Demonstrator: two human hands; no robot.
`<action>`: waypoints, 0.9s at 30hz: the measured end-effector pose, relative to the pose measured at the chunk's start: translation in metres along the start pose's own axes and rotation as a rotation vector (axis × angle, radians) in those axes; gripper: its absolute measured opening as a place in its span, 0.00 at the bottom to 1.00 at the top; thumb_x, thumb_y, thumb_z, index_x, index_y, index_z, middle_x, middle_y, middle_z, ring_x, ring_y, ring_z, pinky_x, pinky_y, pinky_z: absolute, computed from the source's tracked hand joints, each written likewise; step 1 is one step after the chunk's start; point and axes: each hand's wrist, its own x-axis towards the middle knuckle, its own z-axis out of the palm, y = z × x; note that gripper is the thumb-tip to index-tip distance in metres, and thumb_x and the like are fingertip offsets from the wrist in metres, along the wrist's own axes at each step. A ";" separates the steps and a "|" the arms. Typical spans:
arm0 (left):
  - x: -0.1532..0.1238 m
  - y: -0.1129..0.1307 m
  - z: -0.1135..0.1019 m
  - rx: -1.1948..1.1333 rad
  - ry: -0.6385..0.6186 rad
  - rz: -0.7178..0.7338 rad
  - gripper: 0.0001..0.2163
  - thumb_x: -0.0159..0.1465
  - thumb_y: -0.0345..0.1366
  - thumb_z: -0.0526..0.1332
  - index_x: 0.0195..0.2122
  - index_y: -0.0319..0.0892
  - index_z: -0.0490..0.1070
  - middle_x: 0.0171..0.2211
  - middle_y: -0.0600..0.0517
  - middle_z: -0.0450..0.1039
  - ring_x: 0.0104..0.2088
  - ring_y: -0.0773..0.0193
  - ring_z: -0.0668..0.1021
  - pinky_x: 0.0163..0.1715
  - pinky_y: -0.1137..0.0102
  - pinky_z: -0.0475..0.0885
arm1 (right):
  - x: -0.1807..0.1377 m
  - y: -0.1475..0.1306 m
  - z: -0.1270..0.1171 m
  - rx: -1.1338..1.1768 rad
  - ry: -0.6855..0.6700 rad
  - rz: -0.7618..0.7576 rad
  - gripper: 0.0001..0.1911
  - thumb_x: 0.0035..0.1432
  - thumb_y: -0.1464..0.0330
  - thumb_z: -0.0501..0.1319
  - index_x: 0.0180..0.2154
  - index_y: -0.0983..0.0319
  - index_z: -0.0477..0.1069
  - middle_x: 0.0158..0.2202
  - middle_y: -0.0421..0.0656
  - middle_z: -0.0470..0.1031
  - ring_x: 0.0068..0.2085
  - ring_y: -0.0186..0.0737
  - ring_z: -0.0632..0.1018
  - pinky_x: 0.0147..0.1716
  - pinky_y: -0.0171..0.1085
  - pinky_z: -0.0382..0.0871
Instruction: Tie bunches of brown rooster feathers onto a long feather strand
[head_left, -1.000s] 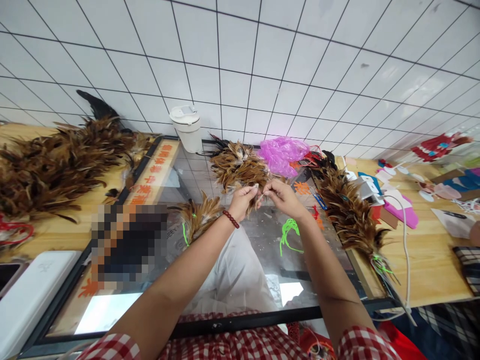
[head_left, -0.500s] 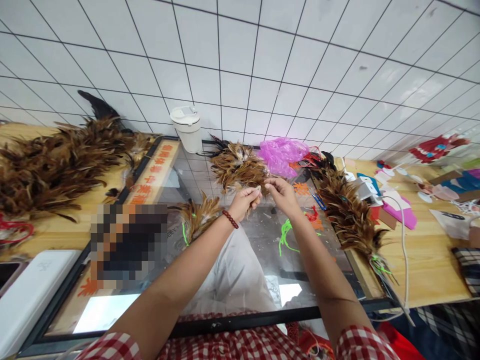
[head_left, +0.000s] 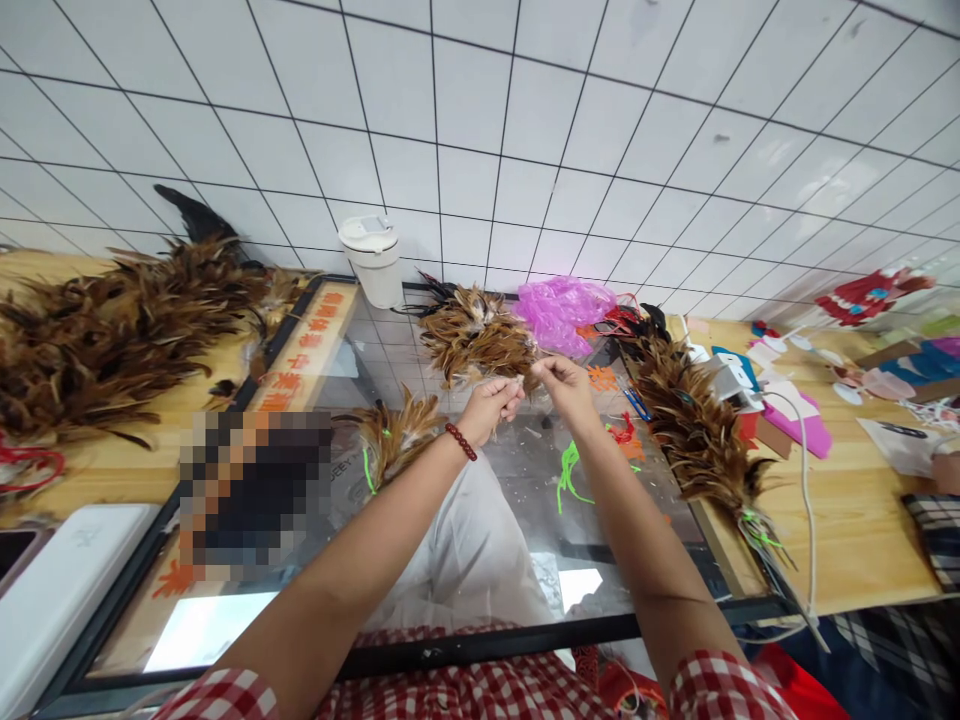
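Left hand and right hand, both mine, work close together over the glass tabletop, the tips apart by a narrow gap. On each I press thumb and forefinger together; I cannot tell what, if anything, is between them (a pale speck shows at my left fingertips, too small to make out). Ahead of me rises the white tiled wall, and pale wood flanks the glass. A big heap of brown feathers lies far to my left; a long feathered piece, bound with green near its close end, slants to my right. Just beyond my fingertips, on the glass, sits the brown feather bundle; whether I touch it, I cannot tell. Beside it lies a crumpled pink bag, and behind my left hand a white lidded cup stands near the wall. Nearer, by my left wrist, is a smaller feather bunch. Green cord curls beside my right forearm. Smallest is my beaded bracelet.
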 end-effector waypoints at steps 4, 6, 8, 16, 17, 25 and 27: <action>0.002 0.001 -0.003 -0.059 0.073 0.037 0.17 0.51 0.46 0.69 0.26 0.37 0.69 0.17 0.60 0.58 0.16 0.77 0.60 0.17 0.77 0.60 | 0.005 0.006 -0.037 -0.496 0.089 -0.020 0.10 0.55 0.66 0.57 0.33 0.62 0.76 0.34 0.45 0.74 0.34 0.39 0.73 0.36 0.37 0.65; 0.002 0.002 -0.003 -0.073 0.090 0.048 0.17 0.51 0.46 0.70 0.27 0.37 0.69 0.17 0.59 0.58 0.16 0.77 0.60 0.17 0.77 0.60 | 0.005 0.007 -0.054 -0.750 -0.012 -0.025 0.13 0.55 0.72 0.55 0.36 0.60 0.78 0.38 0.46 0.73 0.36 0.41 0.73 0.37 0.37 0.65; 0.003 0.002 -0.003 -0.074 0.101 0.051 0.17 0.50 0.46 0.70 0.27 0.37 0.69 0.17 0.59 0.58 0.16 0.77 0.60 0.17 0.77 0.60 | 0.004 0.007 -0.063 -0.879 -0.147 -0.065 0.18 0.53 0.76 0.54 0.41 0.58 0.78 0.42 0.46 0.72 0.39 0.41 0.73 0.37 0.37 0.64; 0.004 0.001 -0.004 -0.073 0.120 0.041 0.16 0.53 0.45 0.69 0.27 0.37 0.69 0.17 0.60 0.58 0.16 0.78 0.60 0.17 0.77 0.61 | 0.002 0.010 -0.047 -1.047 -0.402 -0.241 0.20 0.57 0.73 0.57 0.50 0.56 0.74 0.45 0.49 0.70 0.46 0.45 0.69 0.45 0.40 0.61; 0.004 0.001 -0.004 -0.072 0.122 0.040 0.16 0.53 0.45 0.68 0.27 0.37 0.69 0.17 0.60 0.58 0.16 0.78 0.60 0.17 0.77 0.61 | 0.002 0.010 -0.045 -1.078 -0.424 -0.239 0.19 0.57 0.72 0.57 0.49 0.56 0.75 0.45 0.49 0.70 0.46 0.46 0.69 0.45 0.40 0.60; 0.004 0.001 -0.004 -0.081 0.111 0.038 0.17 0.51 0.46 0.69 0.27 0.37 0.69 0.17 0.60 0.59 0.15 0.78 0.60 0.17 0.77 0.60 | -0.001 0.005 -0.040 -1.200 -0.448 -0.253 0.12 0.60 0.69 0.55 0.34 0.61 0.78 0.42 0.51 0.72 0.45 0.48 0.68 0.41 0.42 0.57; 0.004 0.001 -0.004 -0.087 0.114 0.037 0.17 0.51 0.46 0.69 0.27 0.37 0.69 0.17 0.60 0.59 0.15 0.78 0.60 0.17 0.77 0.60 | 0.000 0.004 -0.040 -1.146 -0.402 -0.260 0.11 0.60 0.70 0.55 0.35 0.63 0.77 0.44 0.52 0.73 0.45 0.48 0.69 0.42 0.42 0.58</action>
